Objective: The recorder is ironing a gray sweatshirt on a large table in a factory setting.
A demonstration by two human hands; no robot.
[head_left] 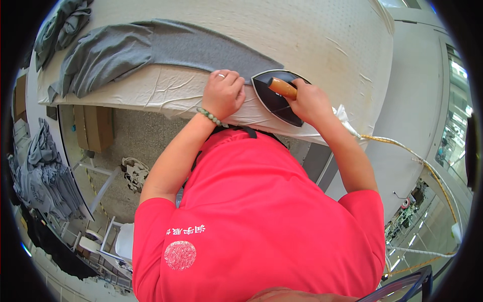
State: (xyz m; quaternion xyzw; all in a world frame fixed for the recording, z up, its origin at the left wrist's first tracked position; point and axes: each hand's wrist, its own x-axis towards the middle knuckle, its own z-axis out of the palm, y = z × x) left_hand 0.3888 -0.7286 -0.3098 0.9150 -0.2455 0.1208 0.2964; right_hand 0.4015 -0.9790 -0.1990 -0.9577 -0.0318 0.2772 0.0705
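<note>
right grip [309,100] clasps clothes iron [275,106] at one o'clock, likely to steer; left grip [223,94] curls beside grey garment [191,45], pinch unclear.

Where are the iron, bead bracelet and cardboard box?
Iron [276,104]: head view, dark body below the handle.
Bead bracelet [209,116]: head view, beads mid-row.
Cardboard box [104,128]: head view, brown side.

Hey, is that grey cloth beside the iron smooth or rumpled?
Both: the cloth lies smooth toward the iron; loose creases show at its left end.
</note>
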